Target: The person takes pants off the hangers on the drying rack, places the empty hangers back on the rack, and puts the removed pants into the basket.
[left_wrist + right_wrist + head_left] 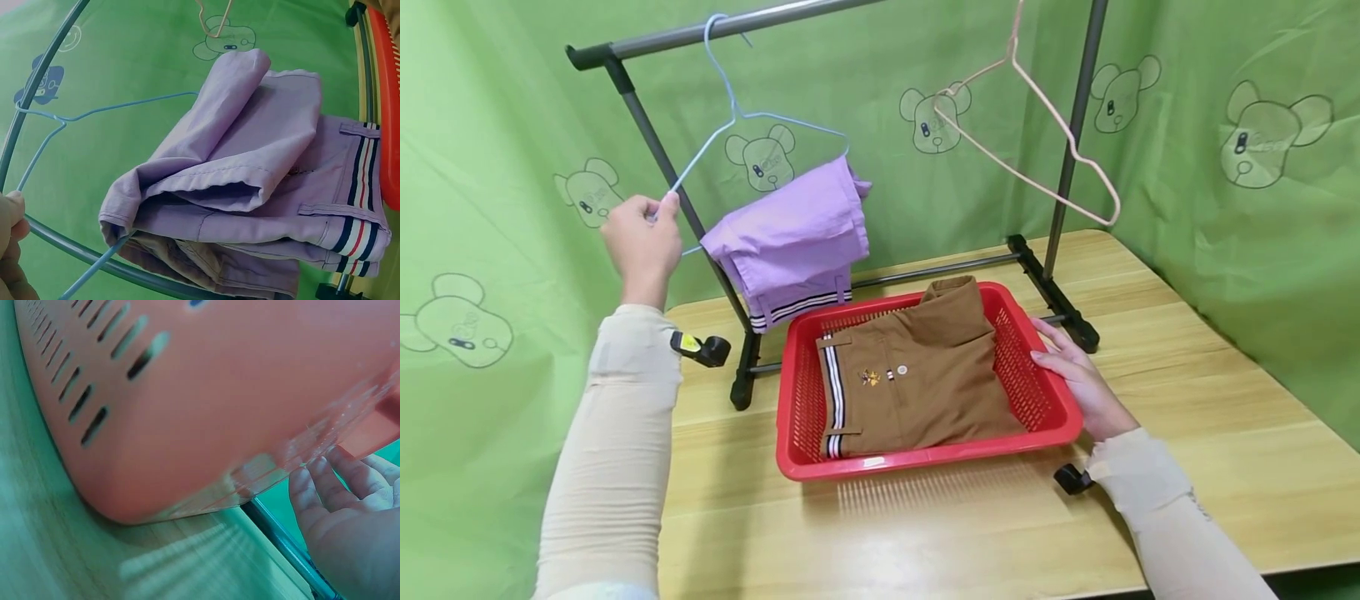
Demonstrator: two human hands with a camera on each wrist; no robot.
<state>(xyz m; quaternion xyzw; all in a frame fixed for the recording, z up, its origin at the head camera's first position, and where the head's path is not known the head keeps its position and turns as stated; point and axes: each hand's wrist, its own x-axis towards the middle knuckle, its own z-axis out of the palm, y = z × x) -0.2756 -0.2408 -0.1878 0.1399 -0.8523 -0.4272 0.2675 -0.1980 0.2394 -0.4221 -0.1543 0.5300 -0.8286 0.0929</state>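
Observation:
In the head view my left hand (643, 242) pinches one shoulder of a light blue wire hanger (730, 92), whose hook sits over the rail. Folded lilac trousers (797, 221) drape over the hanger's lower bar; their striped waistband (359, 206) shows in the left wrist view. My right hand (1078, 379) holds the right rim of a red plastic basket (925, 457), with the thumb on the rim. Against the basket's outer side are several fingertips (317, 465) in the right wrist view. Folded brown trousers (917, 375), with a striped waistband, lie inside the basket.
A metal clothes rack (655, 43) stands on the wooden table (1195, 400), behind the basket. From above hangs a pink wire hanger (1067, 133), bare, on the right. Green curtains (865, 92) printed with bear faces surround the table.

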